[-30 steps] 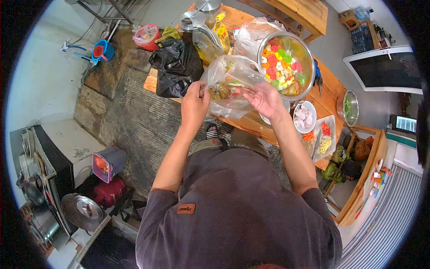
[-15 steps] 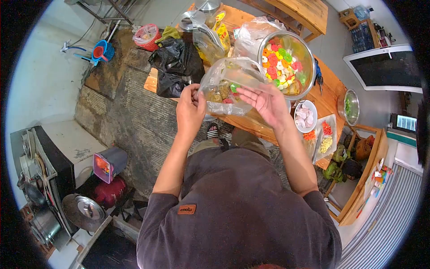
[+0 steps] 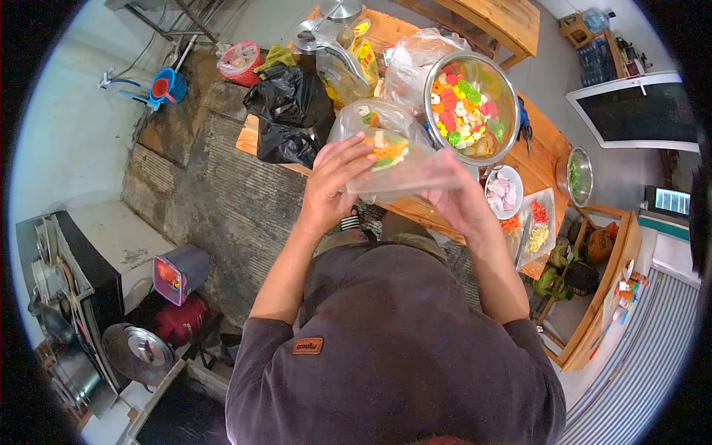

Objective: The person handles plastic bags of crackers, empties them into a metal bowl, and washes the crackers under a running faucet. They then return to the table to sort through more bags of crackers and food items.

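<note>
Two bare hands hold a clear, thin plastic bag (image 3: 408, 176) with orange, green and white pieces inside, above the near edge of the brown wooden table (image 3: 545, 135). The left hand (image 3: 331, 178) is at the bag's 8 o'clock, fingers extended and slightly spread across the plastic. The right hand (image 3: 461, 199) is at its 4 o'clock; plastic veils the fingers, so whether they pinch cannot be told. From the bag, a round steel bowl (image 3: 495, 76) of multicoloured pieces sits at 2 o'clock, a crumpled black plastic bag (image 3: 288, 111) at 10.
</note>
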Tool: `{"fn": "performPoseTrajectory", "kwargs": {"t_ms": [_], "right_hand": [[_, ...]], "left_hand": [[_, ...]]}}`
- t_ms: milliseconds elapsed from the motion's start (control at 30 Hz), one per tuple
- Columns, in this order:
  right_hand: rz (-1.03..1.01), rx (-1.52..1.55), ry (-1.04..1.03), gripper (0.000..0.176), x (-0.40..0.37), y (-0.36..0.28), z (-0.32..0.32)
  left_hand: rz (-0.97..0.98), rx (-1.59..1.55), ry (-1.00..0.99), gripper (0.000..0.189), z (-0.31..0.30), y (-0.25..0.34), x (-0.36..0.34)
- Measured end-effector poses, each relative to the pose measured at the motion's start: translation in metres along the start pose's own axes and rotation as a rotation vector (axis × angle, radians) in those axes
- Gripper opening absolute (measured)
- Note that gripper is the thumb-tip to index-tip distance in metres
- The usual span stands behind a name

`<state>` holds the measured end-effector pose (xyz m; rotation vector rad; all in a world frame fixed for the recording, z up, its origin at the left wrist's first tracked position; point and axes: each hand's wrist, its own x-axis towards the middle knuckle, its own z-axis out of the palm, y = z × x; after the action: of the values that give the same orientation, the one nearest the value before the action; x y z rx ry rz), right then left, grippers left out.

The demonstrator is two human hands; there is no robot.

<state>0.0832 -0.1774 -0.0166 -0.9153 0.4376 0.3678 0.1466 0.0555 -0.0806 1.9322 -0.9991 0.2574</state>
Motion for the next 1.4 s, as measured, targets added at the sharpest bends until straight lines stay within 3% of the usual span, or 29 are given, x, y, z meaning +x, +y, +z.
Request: {"fn": "performPoseTrajectory", "kwargs": {"t_ms": [67,100,167,300,367,667,833,1000,1067,1200,1400], "right_hand": [[-0.072,0.092,-0.202,0.028,0.003,-0.007,0.010],[-0.074,0.091,-0.203,0.028,0.005,-0.003,0.004],[-0.249,-0.316,0.023,0.029,0.013,0.018,-0.016],[-0.298,-0.558,0.137,0.030,0.018,0.042,-0.014],[-0.313,-0.310,0.057,0.048,0.018,0.044,-0.007],[-0.344,-0.179,-0.001,0.064,0.037,0.045,-0.005],[-0.341,-0.243,-0.021,0.051,0.046,0.056,-0.032],[-0.350,-0.227,-0.003,0.036,0.050,0.059,-0.045],[-0.399,-0.439,0.049,0.033,0.046,0.055,-0.044],[-0.411,-0.481,0.022,0.036,0.044,0.046,-0.040],[-0.337,-0.253,-0.185,0.047,0.043,0.036,-0.050]], "left_hand": [[-0.222,-0.354,0.372,0.027,0.012,0.003,-0.001],[-0.219,-0.353,0.372,0.027,0.012,0.006,0.003],[-0.743,-0.588,0.580,0.025,0.007,0.015,0.014],[-0.871,-0.694,0.560,0.028,0.001,0.015,0.023],[-0.887,-0.704,0.535,0.029,0.002,0.014,0.022],[-0.879,-0.801,0.492,0.031,0.007,0.009,0.017],[-0.865,-0.802,0.447,0.031,0.010,0.006,0.011],[-0.971,-0.815,0.482,0.029,0.012,0.000,0.010],[-0.952,-0.859,0.499,0.029,0.014,-0.006,0.009],[-0.927,-0.887,0.526,0.029,0.014,-0.004,0.014],[-0.900,-0.788,0.435,0.030,0.014,-0.002,0.013]]}}
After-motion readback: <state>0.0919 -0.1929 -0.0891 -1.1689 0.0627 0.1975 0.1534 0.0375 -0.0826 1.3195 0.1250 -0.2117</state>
